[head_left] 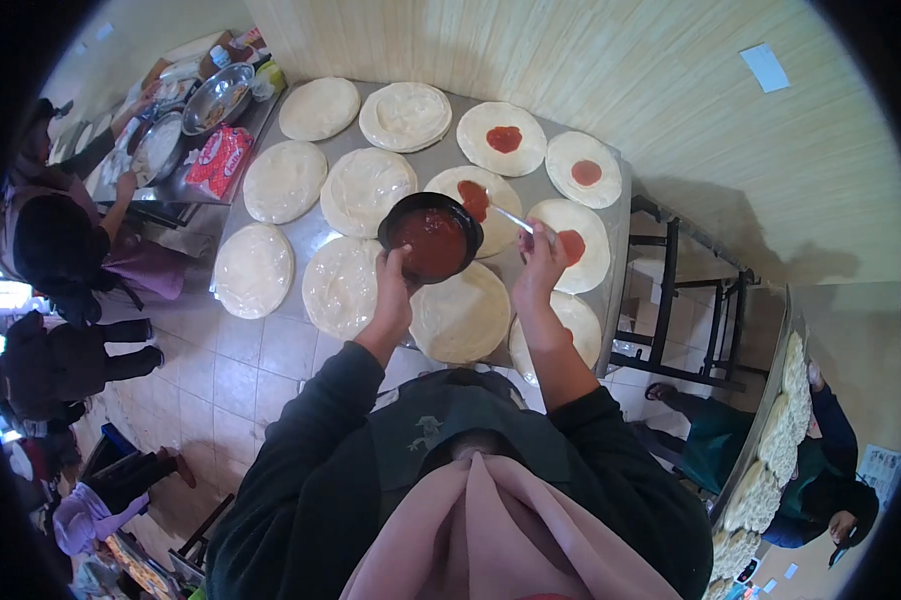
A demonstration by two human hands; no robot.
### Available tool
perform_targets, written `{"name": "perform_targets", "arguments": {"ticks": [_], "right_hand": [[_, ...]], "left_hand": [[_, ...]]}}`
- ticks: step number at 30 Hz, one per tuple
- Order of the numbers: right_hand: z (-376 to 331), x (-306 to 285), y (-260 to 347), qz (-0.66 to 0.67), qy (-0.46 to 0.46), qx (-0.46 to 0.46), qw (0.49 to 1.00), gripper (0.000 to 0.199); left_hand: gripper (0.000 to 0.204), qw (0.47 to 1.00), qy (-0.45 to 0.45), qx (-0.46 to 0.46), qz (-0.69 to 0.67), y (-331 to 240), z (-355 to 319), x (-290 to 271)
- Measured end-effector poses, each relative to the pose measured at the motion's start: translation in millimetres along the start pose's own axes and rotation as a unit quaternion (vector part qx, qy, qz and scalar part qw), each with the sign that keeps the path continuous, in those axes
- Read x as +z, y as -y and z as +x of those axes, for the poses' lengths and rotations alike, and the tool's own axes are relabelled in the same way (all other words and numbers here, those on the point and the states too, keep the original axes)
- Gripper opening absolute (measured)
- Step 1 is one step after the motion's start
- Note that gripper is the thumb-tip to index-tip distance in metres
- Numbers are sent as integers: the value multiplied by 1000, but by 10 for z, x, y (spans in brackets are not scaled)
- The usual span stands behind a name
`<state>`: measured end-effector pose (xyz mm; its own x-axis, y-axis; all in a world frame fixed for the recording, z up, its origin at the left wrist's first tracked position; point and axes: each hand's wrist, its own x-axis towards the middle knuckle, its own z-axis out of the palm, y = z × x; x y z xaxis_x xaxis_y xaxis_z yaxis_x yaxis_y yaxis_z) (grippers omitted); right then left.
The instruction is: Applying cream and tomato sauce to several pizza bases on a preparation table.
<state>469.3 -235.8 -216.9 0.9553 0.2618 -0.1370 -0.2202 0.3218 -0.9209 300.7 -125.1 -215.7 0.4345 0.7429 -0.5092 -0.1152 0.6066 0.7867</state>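
My left hand (pixel 395 290) grips a black bowl (pixel 388 222) by its near left rim. Red sauce (pixel 433 240) fills much of the bowl. In my right hand (pixel 539 262) is a metal spoon (pixel 512 217), its tip over a patch of sauce (pixel 473 200) on a round of flat dough (pixel 441 182) just beyond the bowl. Several dough rounds on the right carry red patches, among them the far one (pixel 521 115) and the one beside my right hand (pixel 593 225). The rounds on the left, such as this one (pixel 286 180), are plain and pale.
The dough lies on a metal table (pixel 267 128) against a wooden wall (pixel 571 50). At left a person (pixel 61 230) works by metal bowls (pixel 219 98) and a red packet (pixel 219 160). A black metal frame (pixel 686 290) stands right; another person (pixel 821 450) is beyond dough trays (pixel 771 450).
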Motion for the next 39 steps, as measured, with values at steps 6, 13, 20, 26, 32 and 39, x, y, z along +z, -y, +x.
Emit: {"name": "perform_targets", "arguments": {"ticks": [6, 13, 20, 26, 32, 39], "right_hand": [[246, -6, -111, -360, 136, -257, 886, 15], [23, -67, 310, -313, 169, -344, 869, 12], [-258, -135, 342, -421, 212, -363, 804, 12], [-276, -276, 17, -159, 165, -142, 963, 19], [-269, -293, 154, -108, 101, -42, 988, 20], [-86, -186, 152, 5, 50, 29, 998, 20]], "left_hand": [[42, 1000, -8, 12, 4, -28, -49, -133], [44, 1000, -9, 16, 5, -38, -100, -87], [41, 999, 17, 14, 37, 45, -117, 117], [38, 999, 41, 7, 34, 127, -117, 191], [38, 998, 46, -10, 31, 103, -96, 143], [36, 1000, 20, -6, 12, 71, -120, -21]]}}
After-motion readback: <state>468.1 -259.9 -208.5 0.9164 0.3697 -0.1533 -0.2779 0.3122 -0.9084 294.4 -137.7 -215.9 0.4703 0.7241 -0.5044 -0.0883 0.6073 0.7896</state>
